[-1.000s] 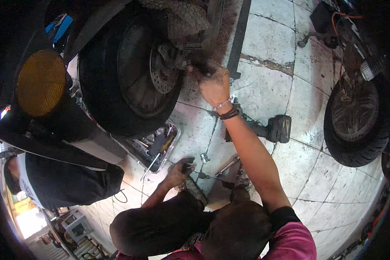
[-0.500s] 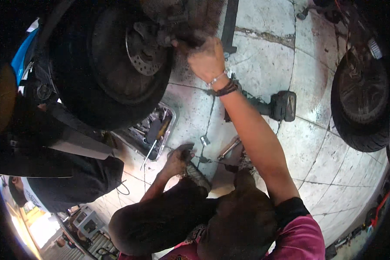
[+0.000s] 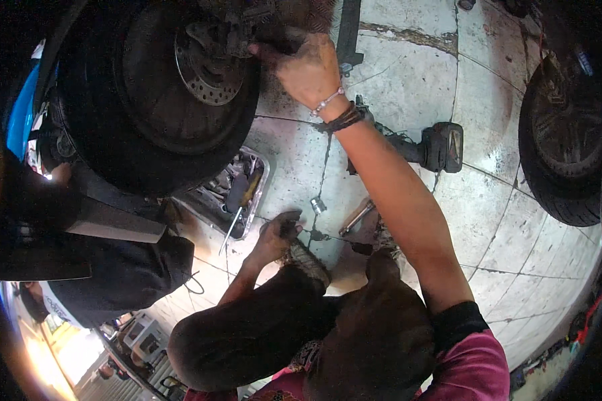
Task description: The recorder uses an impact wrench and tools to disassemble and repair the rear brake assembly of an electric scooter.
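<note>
At the top, my right hand [image 3: 308, 70] reaches to the brake caliper [image 3: 237, 37] beside the drilled brake disc [image 3: 211, 87] of a motorcycle wheel [image 3: 237, 144]. Its thumb points left against the caliper's edge; the other fingers curl into shadow, and what they grip is hidden. My left hand [image 3: 279, 237] is low by my foot, fingers loosely bent and apart, with nothing visible in it. A silver socket [image 3: 318, 205] lies on the tiles just right of it, and a ratchet handle [image 3: 358, 215] lies farther right.
Left of the socket sits a metal tray [image 3: 261, 177] of tools, a screwdriver [image 3: 231, 229] sticking over its rim. A cordless impact wrench [image 3: 441, 147] lies beyond my right forearm. Another wheel [image 3: 562, 147] stands far right. At left is another person's hand [image 3: 61, 174] and dark clothing.
The view has shifted slightly, so the wheel sits farther left and higher. My right hand stays by the caliper. The fingers of my left hand have lifted and spread a little.
</note>
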Demonstrator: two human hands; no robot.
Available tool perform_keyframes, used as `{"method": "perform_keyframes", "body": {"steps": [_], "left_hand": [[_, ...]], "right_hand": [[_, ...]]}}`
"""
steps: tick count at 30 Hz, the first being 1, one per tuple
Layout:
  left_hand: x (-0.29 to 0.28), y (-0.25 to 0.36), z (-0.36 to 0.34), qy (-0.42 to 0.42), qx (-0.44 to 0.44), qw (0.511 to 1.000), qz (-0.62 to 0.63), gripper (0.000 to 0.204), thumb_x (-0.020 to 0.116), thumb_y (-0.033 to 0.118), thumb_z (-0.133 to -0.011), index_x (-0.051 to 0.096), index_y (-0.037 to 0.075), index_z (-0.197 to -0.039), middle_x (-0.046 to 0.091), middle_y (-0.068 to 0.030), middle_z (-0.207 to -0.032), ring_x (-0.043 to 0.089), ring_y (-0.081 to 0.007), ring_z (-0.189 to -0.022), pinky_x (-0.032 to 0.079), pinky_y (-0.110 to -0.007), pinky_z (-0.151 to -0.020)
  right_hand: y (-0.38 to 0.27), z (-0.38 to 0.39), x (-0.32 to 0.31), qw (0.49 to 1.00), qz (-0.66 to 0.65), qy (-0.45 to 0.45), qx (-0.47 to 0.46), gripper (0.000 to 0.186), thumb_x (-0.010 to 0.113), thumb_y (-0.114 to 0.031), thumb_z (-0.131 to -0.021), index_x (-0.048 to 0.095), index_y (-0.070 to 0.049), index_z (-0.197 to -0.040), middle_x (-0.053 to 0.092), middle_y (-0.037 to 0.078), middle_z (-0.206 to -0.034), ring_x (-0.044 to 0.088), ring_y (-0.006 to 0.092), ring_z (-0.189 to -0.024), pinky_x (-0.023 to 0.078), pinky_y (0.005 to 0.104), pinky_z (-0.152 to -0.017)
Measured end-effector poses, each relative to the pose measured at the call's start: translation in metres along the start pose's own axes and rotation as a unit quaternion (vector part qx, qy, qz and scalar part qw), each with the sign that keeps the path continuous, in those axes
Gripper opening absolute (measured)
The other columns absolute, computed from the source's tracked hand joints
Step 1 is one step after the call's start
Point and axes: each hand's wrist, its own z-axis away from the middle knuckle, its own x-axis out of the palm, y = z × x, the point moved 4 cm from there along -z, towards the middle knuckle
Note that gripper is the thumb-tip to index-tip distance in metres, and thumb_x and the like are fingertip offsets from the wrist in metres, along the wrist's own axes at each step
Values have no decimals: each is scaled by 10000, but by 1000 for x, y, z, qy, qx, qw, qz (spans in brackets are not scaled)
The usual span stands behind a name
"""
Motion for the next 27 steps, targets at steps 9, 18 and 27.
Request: {"method": "perform_keyframes", "body": {"steps": [9,18,27], "left_hand": [[5,2,-8,-39,-71,997,4,464,673,217,-952,528,25,-1348,606,-122,-1278,560,-182,-1179,442,-317,-1028],[4,-3,-8,-1,-24,1000,2,415,683,310,-939,600,73,-1270,673,-124,-1139,637,-196,-1047,501,-329,-923],[-4,8,-10,-42,-48,996,-57,492,664,262,-953,518,14,-1352,634,-156,-1228,610,-207,-1124,492,-340,-960]], "right_hand": [[-3,0,-1,998,-26,37,42,231,654,-298,-911,736,-119,-1033,709,143,-820,662,359,-708,516,404,-626],[-7,-3,12,971,-131,-19,201,284,660,-283,-913,652,-5,-969,689,219,-869,654,445,-807,521,497,-716],[1,2,5,941,-252,13,227,297,719,-249,-877,658,6,-1016,713,197,-943,684,368,-897,531,421,-800]]}}
